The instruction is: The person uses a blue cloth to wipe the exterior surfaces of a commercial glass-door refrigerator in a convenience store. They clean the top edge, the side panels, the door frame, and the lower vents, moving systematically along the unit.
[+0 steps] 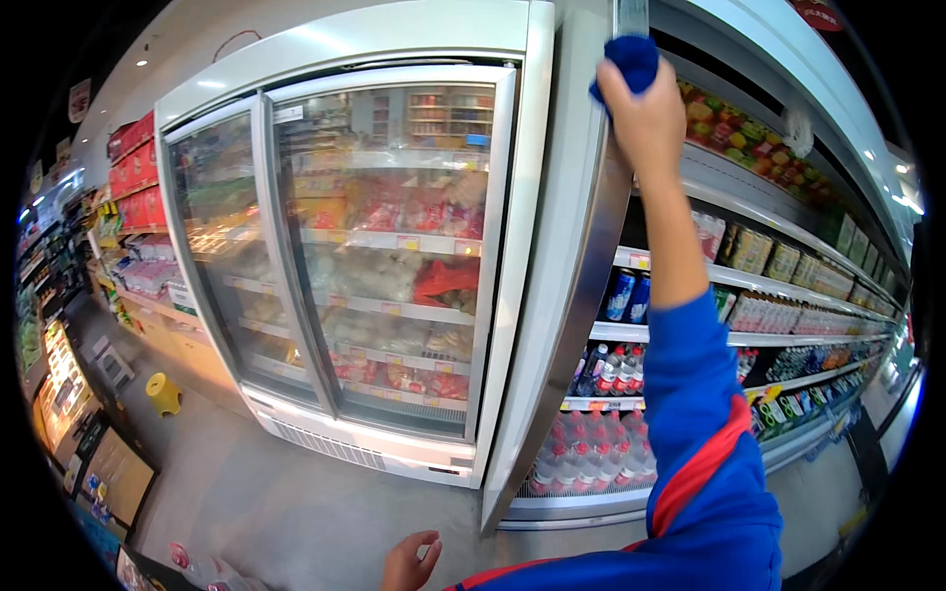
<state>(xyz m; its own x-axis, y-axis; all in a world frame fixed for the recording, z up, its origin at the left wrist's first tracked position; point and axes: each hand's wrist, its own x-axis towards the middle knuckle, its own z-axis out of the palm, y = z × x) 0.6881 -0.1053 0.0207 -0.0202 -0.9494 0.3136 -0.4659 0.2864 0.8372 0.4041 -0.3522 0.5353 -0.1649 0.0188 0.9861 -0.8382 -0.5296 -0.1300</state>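
My right hand [649,125] is raised high and grips a dark blue cloth [634,65]. The cloth lies against the upper part of the metal edge strip [591,251] on the end panel of an open display cooler. Low in the view, my left hand [411,560] hangs in the air with loosely bent fingers and nothing in it. To the left of the end panel stands a glass-door refrigerated cabinet [392,258], its sliding doors closed over bagged goods. My blue sleeve [687,384] with a red stripe hides part of the open cooler's shelves.
Bottled drinks [591,451] and cans [628,295] fill the cooler shelves on the right. A yellow stool [162,394] stands on the grey floor [295,502] at left. Plastic bottles [211,569] show at the bottom left. Red boxes [140,177] line a shelf beyond the cabinet.
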